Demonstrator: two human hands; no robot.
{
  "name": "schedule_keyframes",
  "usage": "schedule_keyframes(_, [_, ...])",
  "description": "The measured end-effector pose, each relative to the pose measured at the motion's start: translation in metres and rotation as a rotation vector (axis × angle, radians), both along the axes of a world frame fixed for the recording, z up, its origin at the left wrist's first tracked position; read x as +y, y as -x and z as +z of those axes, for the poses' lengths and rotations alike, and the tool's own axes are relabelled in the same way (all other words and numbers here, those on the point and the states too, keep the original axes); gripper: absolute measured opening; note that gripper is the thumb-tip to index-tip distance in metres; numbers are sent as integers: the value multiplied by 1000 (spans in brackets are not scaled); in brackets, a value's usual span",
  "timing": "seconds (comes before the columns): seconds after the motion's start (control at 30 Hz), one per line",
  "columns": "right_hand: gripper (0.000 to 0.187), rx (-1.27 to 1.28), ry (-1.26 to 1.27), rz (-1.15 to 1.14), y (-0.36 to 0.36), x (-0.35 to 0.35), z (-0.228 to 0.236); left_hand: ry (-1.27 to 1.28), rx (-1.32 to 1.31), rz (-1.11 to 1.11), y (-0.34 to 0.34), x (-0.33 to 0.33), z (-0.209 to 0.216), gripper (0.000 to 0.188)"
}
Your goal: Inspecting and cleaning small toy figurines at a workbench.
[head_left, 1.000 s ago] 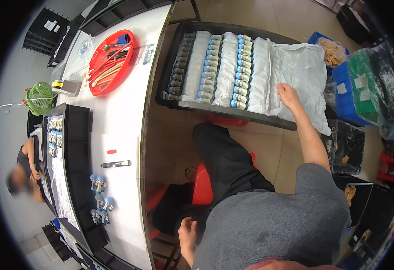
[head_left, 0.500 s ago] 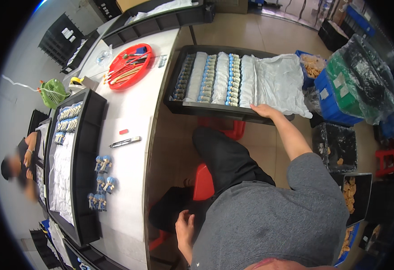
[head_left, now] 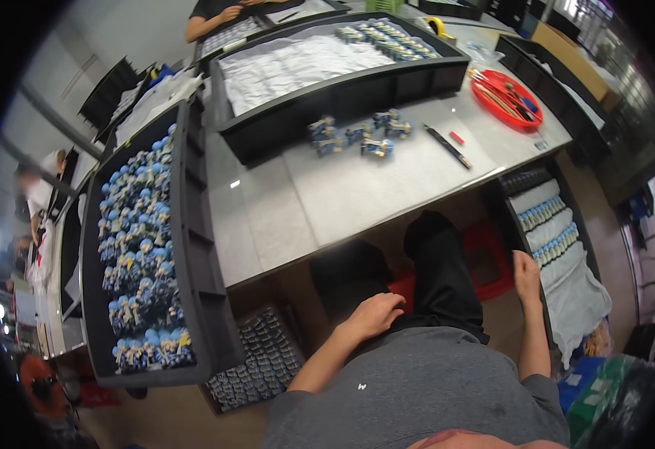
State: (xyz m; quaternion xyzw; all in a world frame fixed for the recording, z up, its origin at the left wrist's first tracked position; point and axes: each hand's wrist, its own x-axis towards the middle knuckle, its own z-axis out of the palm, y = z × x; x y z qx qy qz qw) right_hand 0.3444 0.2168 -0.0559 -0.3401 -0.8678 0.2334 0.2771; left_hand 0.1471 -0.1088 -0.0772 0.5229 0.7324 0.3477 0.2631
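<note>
My left hand (head_left: 376, 314) is over my lap, its fingers loosely bent and apart, holding nothing. My right hand (head_left: 526, 277) is raised at the near side of a dark tray (head_left: 501, 196); its fingers are blurred, and whether they touch the rim I cannot tell. That tray holds rows of small blue-haired figurines (head_left: 555, 247) between strips of white cloth (head_left: 578, 292), which hangs over the tray's end. Several loose blue-and-white figurines (head_left: 376, 146) lie on the white table (head_left: 282, 217), beside a black marker pen (head_left: 447, 146) and a small red piece (head_left: 457, 138).
A large black tray (head_left: 342, 105) with white cloth and figurines stands at the table's back. At left, another black tray (head_left: 200, 299) is heaped with figurines. A red tool dish (head_left: 537, 120) sits far right. Below is a floor tray (head_left: 256, 359). A co-worker's hand (head_left: 228, 15) shows beyond.
My view has swung left, bringing the heaped tray into sight. My right hand no longer plainly grips the right tray's rim; my left hand has come over my lap.
</note>
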Motion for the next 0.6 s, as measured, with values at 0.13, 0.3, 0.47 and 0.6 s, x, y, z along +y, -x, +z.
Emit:
schedule_keyframes(0.13, [16, 102, 59, 556, 89, -73, 38, -128, 47, 24, 4, -4, 29, 19])
schedule_keyframes(0.3, [23, 289, -146, 894, 192, -103, 88, -395, 83, 207, 19, -9, 74, 16])
schedule_keyframes(0.47, [23, 434, -154, 903, 269, -72, 114, -521, 120, 423, 57, -1, 140, 19])
schedule_keyframes(0.6, [23, 492, -189, 766, 273, -13, 109, -556, 350, 401, 106, 28, 208, 21])
